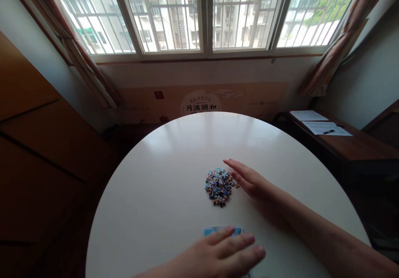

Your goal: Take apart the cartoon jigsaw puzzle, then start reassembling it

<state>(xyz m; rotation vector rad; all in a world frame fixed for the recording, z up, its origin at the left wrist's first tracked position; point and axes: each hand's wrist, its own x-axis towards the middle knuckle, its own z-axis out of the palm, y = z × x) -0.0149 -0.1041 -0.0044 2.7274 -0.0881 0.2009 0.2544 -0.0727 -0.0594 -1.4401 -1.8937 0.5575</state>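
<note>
A heap of small jigsaw puzzle pieces (218,185) in blue, white, dark and tan lies near the middle of the round white table (149,195). At the right side of the heap is my right hand (247,178), its fingers stretched toward the far left and holding nothing. Closer to me, my left hand (221,251) is spread out over a flat blue item (210,230). Most of that item is hidden under the hand, and I cannot tell whether they touch.
Beyond the table stands a printed tan panel (137,99) below a barred window (174,16). On the right, a dark wooden desk (370,145) holds papers (314,127) and a pen (328,131). A brown cabinet (37,145) fills the left side.
</note>
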